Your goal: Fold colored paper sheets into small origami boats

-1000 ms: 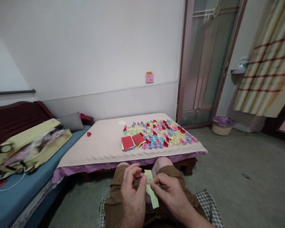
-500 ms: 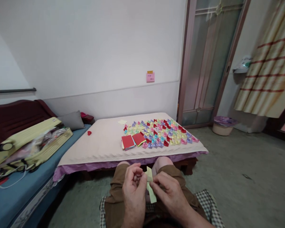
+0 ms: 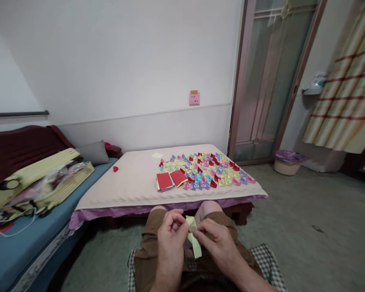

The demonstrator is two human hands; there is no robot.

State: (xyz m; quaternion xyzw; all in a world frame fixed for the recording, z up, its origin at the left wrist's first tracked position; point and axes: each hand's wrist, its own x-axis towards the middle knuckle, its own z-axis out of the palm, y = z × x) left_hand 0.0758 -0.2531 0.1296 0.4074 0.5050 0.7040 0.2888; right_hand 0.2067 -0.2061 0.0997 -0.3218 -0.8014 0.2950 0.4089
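Between my hands, above my lap, is a folded strip of pale green paper [image 3: 195, 246]. My left hand [image 3: 172, 235] pinches its left edge between thumb and fingers. From the other side, my right hand [image 3: 216, 238] grips the middle of the strip with thumb and forefinger. The upper end of the paper sticks up between the hands and the lower end hangs down. On the low bed ahead lie two stacks of square paper with red sheets on top [image 3: 164, 181]. Right of them spread many small folded paper pieces [image 3: 212, 167] in several colours.
A cream cover [image 3: 124, 186] lies over the low bed. A small red paper piece [image 3: 115, 168] and a pale sheet [image 3: 157, 155] rest on it. To the left, an open yellow suitcase [image 3: 48, 170] sits on a blue bed. A lined bin [image 3: 287, 164] stands at right.
The paper's upper end now looks wider and shorter, bent between my fingers. Both hands stay nearly in place. The view has shifted slightly.
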